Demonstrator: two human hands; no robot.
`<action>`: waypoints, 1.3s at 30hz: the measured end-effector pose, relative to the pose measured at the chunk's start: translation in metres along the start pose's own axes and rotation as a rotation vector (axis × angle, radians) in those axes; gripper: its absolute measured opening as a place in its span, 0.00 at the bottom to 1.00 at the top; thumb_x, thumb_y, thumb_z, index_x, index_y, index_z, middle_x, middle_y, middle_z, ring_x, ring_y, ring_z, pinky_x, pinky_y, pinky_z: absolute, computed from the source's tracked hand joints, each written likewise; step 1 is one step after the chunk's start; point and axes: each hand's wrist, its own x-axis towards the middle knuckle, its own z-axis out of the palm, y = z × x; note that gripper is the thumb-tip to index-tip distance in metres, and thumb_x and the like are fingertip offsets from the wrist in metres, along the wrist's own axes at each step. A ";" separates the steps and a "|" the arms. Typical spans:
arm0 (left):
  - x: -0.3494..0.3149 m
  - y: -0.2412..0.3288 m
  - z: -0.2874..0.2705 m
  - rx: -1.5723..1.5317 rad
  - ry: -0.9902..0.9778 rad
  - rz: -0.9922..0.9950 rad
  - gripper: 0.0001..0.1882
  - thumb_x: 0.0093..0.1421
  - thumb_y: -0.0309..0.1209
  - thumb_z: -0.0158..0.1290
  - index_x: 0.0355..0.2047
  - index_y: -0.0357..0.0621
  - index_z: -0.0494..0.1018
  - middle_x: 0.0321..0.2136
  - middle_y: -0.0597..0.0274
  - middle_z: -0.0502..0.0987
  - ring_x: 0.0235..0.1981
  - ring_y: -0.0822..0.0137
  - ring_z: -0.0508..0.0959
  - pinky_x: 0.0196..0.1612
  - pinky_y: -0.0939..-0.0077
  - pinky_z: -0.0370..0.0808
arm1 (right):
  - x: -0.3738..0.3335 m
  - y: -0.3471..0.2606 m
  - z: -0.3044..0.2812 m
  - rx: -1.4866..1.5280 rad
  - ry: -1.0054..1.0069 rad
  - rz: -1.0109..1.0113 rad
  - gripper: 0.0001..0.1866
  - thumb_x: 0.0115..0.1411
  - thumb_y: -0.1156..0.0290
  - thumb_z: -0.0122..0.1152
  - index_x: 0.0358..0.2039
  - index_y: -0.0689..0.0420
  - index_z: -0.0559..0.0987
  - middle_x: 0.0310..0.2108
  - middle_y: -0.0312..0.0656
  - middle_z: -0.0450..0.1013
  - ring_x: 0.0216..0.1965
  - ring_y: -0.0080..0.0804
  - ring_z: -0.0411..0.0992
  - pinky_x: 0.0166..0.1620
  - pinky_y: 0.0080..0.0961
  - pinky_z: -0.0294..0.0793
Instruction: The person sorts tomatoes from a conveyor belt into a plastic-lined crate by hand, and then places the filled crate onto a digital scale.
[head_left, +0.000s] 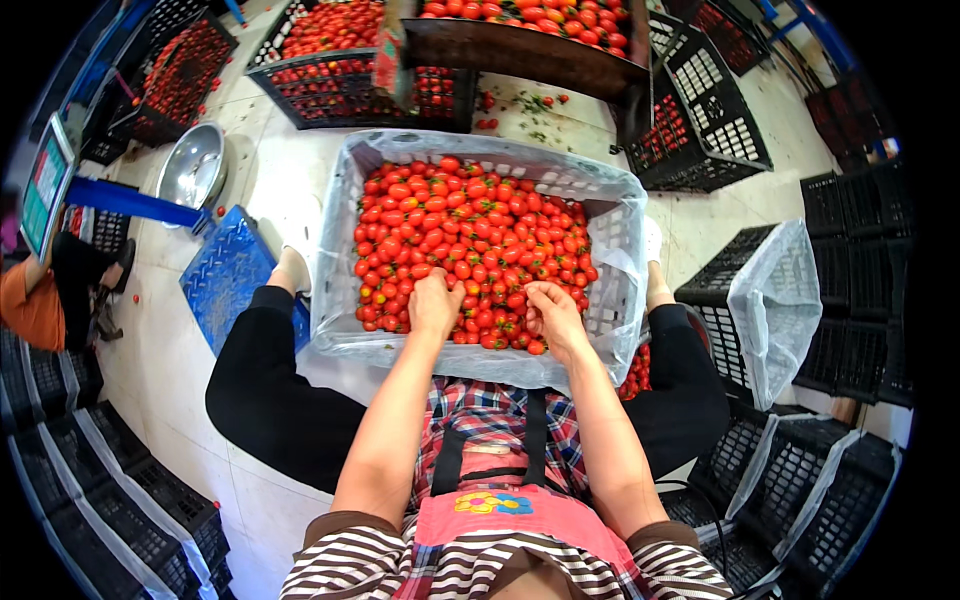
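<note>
A black crate (640, 230) lined with clear plastic film stands between my legs, filled with a wide heap of red cherry tomatoes (470, 225), a few of them yellowish orange. My left hand (435, 305) rests on the near middle of the heap, its fingers bent down among the tomatoes and the thumb beside them. To its right, over the near right part of the heap, my right hand (555, 315) is closed with its fingertips together, right by some tomatoes. What either hand holds, if anything, is hidden by the fingers.
Beyond the crate stands a brown metal chute (520, 45) with tomatoes on it, beside another tomato crate (360, 85). A blue platform scale (235, 275) and steel bowl (193, 165) are left. Empty lined crates (775, 310) stand right. Another person (40, 305) is far left.
</note>
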 end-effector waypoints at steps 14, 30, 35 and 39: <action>0.015 -0.033 -0.035 0.035 0.072 0.067 0.21 0.47 0.32 0.66 0.37 0.35 0.73 0.33 0.42 0.78 0.38 0.47 0.79 0.41 0.58 0.75 | -0.003 0.009 0.042 0.332 -0.158 0.242 0.16 0.65 0.57 0.54 0.45 0.56 0.73 0.32 0.37 0.70 0.32 0.28 0.72 0.36 0.27 0.78; 0.041 -0.098 -0.035 0.410 -0.397 -0.289 0.20 0.53 0.28 0.56 0.46 0.33 0.72 0.48 0.40 0.74 0.50 0.47 0.75 0.52 0.60 0.74 | 0.001 0.020 0.037 0.197 -0.391 0.290 0.12 0.66 0.60 0.52 0.41 0.55 0.74 0.32 0.35 0.71 0.30 0.27 0.73 0.31 0.25 0.76; 0.022 -0.086 -0.028 0.276 -0.317 -0.372 0.24 0.47 0.31 0.63 0.43 0.31 0.69 0.45 0.39 0.75 0.50 0.47 0.75 0.51 0.61 0.74 | 0.006 0.018 0.046 0.070 -0.398 0.286 0.16 0.65 0.62 0.53 0.50 0.54 0.73 0.35 0.35 0.71 0.35 0.26 0.75 0.36 0.27 0.77; -0.005 -0.054 -0.055 -0.064 -0.449 -0.040 0.31 0.44 0.34 0.67 0.48 0.34 0.71 0.43 0.42 0.77 0.44 0.51 0.79 0.46 0.69 0.75 | 0.008 0.010 0.054 0.076 -0.466 0.284 0.21 0.67 0.61 0.50 0.58 0.55 0.68 0.46 0.42 0.72 0.43 0.32 0.76 0.38 0.28 0.80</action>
